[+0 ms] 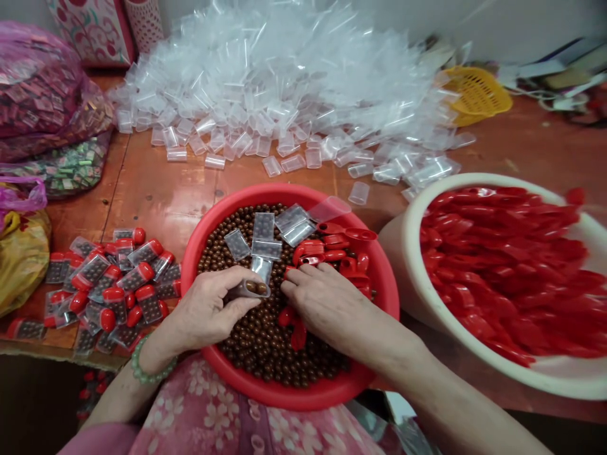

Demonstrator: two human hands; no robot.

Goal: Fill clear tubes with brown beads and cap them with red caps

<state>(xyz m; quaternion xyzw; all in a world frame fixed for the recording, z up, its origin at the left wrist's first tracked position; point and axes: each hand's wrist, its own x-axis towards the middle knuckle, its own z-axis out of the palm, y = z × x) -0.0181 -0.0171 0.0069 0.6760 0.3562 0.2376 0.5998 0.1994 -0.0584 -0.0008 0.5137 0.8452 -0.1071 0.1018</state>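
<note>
My left hand (pixel 215 303) is closed around a clear plastic tube (pixel 256 289), its open end facing right with brown balls showing inside. It is above a red basin (pixel 194 265) of small brown balls (pixel 265 341). My right hand (pixel 322 303) dips into the basin beside the red plastic caps (pixel 351 262), its fingers bent together and fingertips hidden. Other red pieces (pixel 296 328) show under its palm. Several clear tubes (pixel 264 227) lie on the balls between the hands and the basin's far rim.
Filled, red-capped tubes (pixel 128 284) are piled left of the basin. A heap of clear tubes (pixel 284 82) covers the back of the table. At right stands a white tub (pixel 412 253) of red caps. Plastic bags (pixel 38 95) sit far left; a yellow basket (pixel 478 95) is behind.
</note>
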